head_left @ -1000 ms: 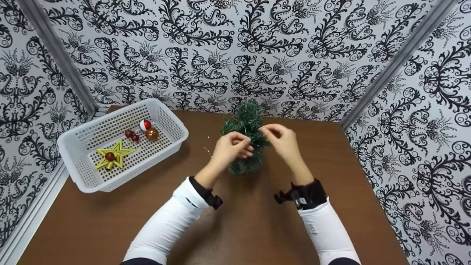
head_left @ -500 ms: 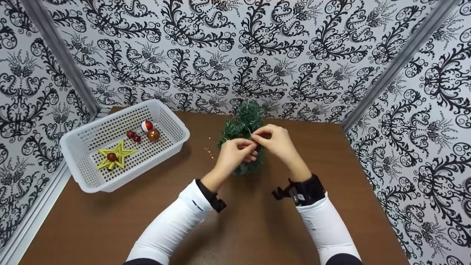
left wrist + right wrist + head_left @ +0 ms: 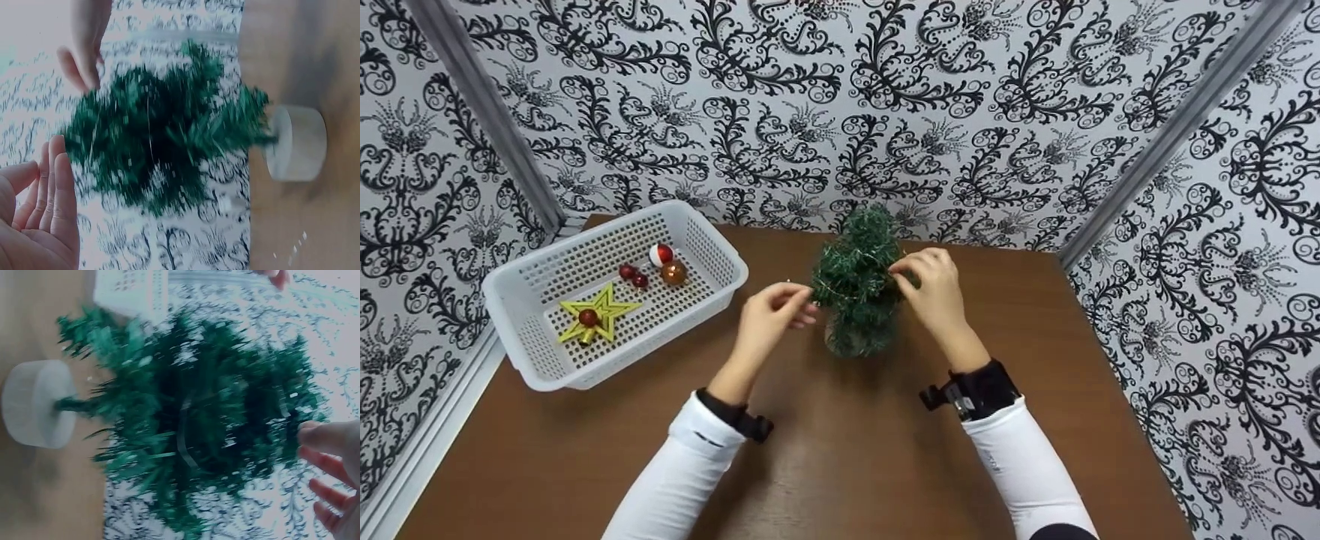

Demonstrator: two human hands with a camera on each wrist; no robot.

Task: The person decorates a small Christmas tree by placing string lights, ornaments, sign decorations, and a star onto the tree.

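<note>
A small green tinsel Christmas tree [image 3: 864, 262] stands upright on a pale round base [image 3: 297, 143]. A thin wire string of lights [image 3: 831, 289] crosses its front branches; more of its small bright dots show on the table in the left wrist view. My left hand [image 3: 769, 319] is just left of the tree, thumb and forefinger meeting at the tips on the thin wire, the other fingers nearly straight. At the tree's right side is my right hand [image 3: 936, 292], its fingertips touching the upper branches and its thumb apart from the forefinger in the head view.
On the table's left stands a white perforated basket [image 3: 619, 360]. In it lie a yellow star [image 3: 611, 309], small red balls [image 3: 628, 271], a red-and-white ball [image 3: 661, 255] and an orange ball [image 3: 673, 273]. Patterned walls [image 3: 810, 112] rise behind the brown table [image 3: 840, 450].
Both hands were close together at the tree's front half a second ago. My left hand has since moved left off the branches, and my right hand has shifted slightly right. The basket stays put.
</note>
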